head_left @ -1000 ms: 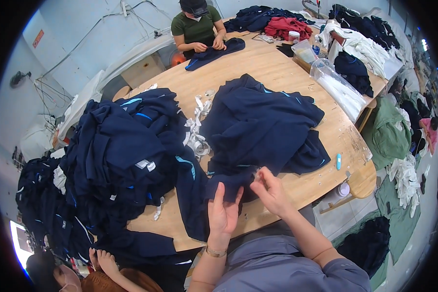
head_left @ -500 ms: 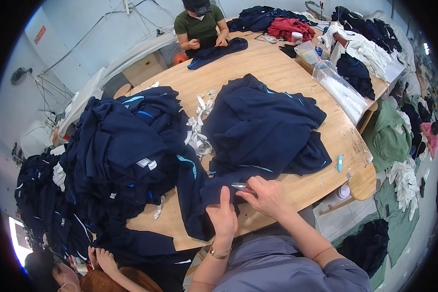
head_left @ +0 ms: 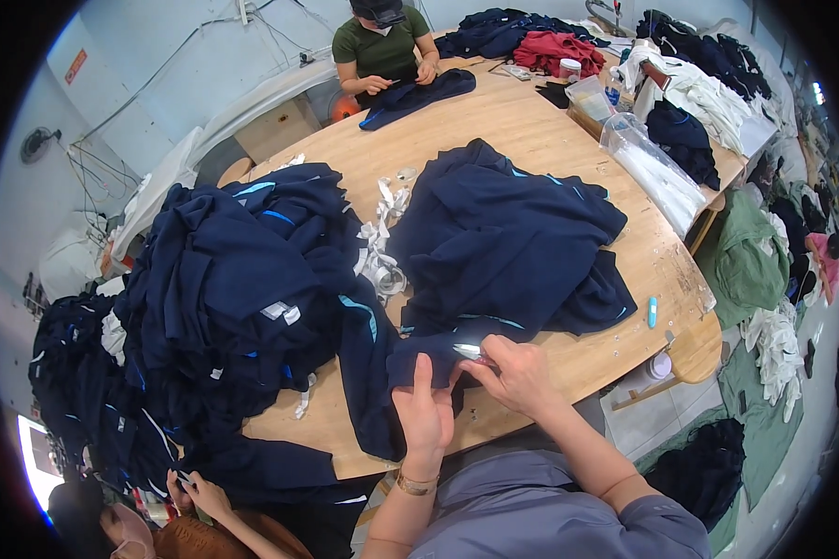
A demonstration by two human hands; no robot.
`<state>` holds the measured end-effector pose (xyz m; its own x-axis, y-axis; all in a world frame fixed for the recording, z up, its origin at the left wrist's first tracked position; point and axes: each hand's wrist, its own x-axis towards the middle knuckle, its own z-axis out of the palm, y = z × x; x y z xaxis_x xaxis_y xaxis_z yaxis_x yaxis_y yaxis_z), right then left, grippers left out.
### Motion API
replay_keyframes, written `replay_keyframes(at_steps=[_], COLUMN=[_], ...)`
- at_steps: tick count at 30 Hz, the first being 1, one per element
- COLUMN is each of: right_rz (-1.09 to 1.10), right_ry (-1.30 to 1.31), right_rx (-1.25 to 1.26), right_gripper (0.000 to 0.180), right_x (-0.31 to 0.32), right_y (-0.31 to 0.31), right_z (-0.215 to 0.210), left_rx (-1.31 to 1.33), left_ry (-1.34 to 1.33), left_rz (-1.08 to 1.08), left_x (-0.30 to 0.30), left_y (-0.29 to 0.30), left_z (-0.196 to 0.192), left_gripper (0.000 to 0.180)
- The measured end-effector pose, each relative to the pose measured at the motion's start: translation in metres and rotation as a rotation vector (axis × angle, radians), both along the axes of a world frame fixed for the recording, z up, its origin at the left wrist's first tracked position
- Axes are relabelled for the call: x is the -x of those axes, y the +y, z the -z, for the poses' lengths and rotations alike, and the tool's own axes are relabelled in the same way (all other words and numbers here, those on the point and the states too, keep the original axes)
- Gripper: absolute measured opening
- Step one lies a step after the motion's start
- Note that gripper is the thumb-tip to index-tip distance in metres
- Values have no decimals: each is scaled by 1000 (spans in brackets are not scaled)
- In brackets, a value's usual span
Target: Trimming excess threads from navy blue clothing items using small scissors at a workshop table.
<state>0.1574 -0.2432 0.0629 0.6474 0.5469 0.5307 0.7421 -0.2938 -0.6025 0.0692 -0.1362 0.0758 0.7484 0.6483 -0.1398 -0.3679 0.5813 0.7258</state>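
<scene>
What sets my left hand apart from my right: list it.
The left hand holds the navy cloth, its thumb pointing up; the right hand grips a small metal-bladed tool, its fingers curled. The left hand has a band at its wrist; the right hand's wrist is bare. Both are ungloved, close together by the table's near edge.

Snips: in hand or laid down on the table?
In hand: the right hand grips the snips, whose silver blades jut out leftward at the navy cloth.
</scene>
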Motion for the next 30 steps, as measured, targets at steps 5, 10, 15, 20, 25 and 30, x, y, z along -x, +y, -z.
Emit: replay_keyframes(at_steps=[5, 10, 15, 20, 25, 30], right_rz=[-11, -15, -41, -51, -100, -113], right_ry=[-45, -53, -73, 397, 747, 683], right_rx=[69, 108, 105, -166, -348, -320], right_gripper=[33, 31, 30, 23, 20, 25], right_x=[2, 2, 2, -1, -3, 2], right_y=[-1, -1, 1, -2, -1, 0], right_z=[-5, -10, -11, -6, 6, 1], left_rx=[-52, -113, -195, -328, 79, 239], left_ry=[0, 14, 37, 254, 244, 127], left_rz=[-6, -30, -71, 144, 209, 272], left_x=[2, 3, 4, 9, 11, 12], left_y=[1, -1, -1, 12, 18, 19], left_z=[5, 11, 14, 7, -10, -7], left_gripper=[19, 17, 16, 22, 12, 11])
